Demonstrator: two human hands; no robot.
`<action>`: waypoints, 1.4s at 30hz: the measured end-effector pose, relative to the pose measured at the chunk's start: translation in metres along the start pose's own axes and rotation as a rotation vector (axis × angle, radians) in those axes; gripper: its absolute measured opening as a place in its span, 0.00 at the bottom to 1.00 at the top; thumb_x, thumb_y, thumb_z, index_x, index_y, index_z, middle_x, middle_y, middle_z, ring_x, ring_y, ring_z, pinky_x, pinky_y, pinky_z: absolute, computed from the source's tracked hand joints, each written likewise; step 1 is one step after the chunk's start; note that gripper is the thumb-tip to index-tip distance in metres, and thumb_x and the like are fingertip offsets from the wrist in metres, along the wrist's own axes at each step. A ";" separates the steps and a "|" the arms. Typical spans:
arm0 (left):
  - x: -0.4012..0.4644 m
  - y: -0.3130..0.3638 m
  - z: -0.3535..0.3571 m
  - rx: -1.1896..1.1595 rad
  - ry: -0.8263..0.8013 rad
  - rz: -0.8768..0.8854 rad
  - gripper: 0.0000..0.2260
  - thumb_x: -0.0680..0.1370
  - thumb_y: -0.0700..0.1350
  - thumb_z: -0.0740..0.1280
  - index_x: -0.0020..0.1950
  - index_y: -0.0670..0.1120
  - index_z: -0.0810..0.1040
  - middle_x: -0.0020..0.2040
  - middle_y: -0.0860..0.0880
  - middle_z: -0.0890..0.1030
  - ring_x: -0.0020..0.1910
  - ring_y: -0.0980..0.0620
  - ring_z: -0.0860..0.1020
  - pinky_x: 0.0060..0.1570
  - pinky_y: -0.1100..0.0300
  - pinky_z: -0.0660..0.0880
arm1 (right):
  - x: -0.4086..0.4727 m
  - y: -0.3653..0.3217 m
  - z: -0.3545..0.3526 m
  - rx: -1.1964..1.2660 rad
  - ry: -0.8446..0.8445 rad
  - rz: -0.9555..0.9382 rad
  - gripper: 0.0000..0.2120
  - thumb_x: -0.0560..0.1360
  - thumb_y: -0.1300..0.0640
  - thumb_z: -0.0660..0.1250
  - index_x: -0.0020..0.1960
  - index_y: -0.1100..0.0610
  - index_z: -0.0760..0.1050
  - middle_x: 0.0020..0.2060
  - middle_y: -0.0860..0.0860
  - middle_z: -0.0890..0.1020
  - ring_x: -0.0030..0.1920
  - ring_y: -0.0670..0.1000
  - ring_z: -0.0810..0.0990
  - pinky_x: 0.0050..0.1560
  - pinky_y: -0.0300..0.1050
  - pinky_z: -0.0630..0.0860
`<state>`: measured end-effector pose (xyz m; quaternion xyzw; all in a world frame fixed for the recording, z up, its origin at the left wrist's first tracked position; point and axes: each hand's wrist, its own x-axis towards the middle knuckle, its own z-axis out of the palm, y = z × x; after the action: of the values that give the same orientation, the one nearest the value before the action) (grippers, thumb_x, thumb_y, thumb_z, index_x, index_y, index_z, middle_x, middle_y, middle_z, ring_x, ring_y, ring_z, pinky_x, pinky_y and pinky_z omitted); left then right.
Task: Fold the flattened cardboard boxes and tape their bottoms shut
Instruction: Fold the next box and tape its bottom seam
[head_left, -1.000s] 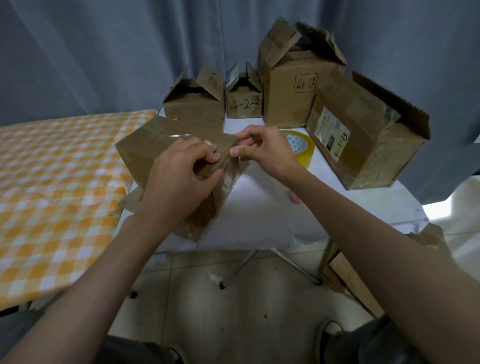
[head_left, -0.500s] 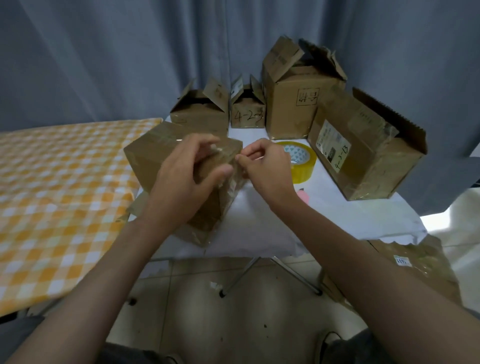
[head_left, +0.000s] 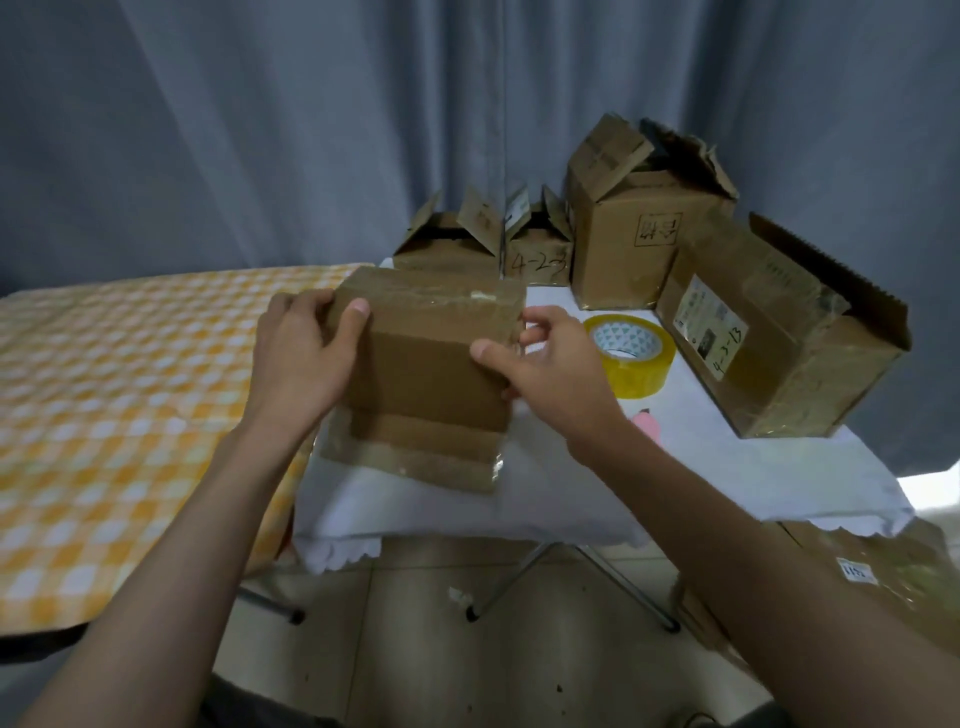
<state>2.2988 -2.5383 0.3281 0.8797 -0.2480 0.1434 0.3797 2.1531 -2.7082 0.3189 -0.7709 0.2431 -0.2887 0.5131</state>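
Note:
A small brown cardboard box (head_left: 431, 374) stands on the white-clothed table (head_left: 571, 483), its top face crossed by shiny clear tape. My left hand (head_left: 301, 358) grips the box's left side, thumb on the near face and fingers behind the edge. My right hand (head_left: 545, 364) holds its right side, thumb on the near face and fingers curled round the right corner. A yellow roll of tape (head_left: 631, 353) lies flat on the cloth just right of my right hand.
Several folded boxes stand at the back: two small ones (head_left: 452, 244) (head_left: 537, 254), a taller one (head_left: 639, 228) and a large one on its side (head_left: 779, 332). An orange-checked table (head_left: 130, 395) lies left. Flattened cardboard (head_left: 883, 566) lies on the floor at right.
My hands left the taped corner and moved apart to the box's two sides. The box has turned square to me and stands upright. The view has tilted up.

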 end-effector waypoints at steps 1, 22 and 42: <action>-0.002 0.002 -0.002 -0.022 0.038 0.003 0.20 0.80 0.58 0.62 0.61 0.45 0.80 0.58 0.43 0.78 0.60 0.44 0.74 0.62 0.50 0.68 | 0.005 -0.003 -0.007 0.031 0.007 0.002 0.29 0.70 0.48 0.77 0.66 0.57 0.73 0.52 0.49 0.78 0.53 0.53 0.81 0.56 0.55 0.80; -0.004 -0.004 -0.024 -0.072 -0.059 0.141 0.10 0.77 0.56 0.69 0.53 0.54 0.84 0.48 0.51 0.79 0.44 0.53 0.78 0.53 0.52 0.75 | 0.010 -0.005 0.009 0.174 -0.065 0.166 0.25 0.76 0.49 0.72 0.66 0.58 0.68 0.46 0.51 0.75 0.43 0.50 0.82 0.45 0.57 0.84; -0.017 0.023 0.025 0.110 -0.223 0.418 0.28 0.79 0.59 0.63 0.75 0.47 0.70 0.71 0.51 0.71 0.70 0.50 0.68 0.69 0.52 0.68 | 0.060 0.064 -0.068 -0.968 -0.168 0.087 0.16 0.73 0.55 0.68 0.59 0.59 0.77 0.57 0.60 0.80 0.60 0.63 0.76 0.58 0.51 0.74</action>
<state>2.2740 -2.5645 0.3174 0.8391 -0.4565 0.1343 0.2634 2.1435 -2.8151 0.2917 -0.9306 0.3390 -0.0579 0.1252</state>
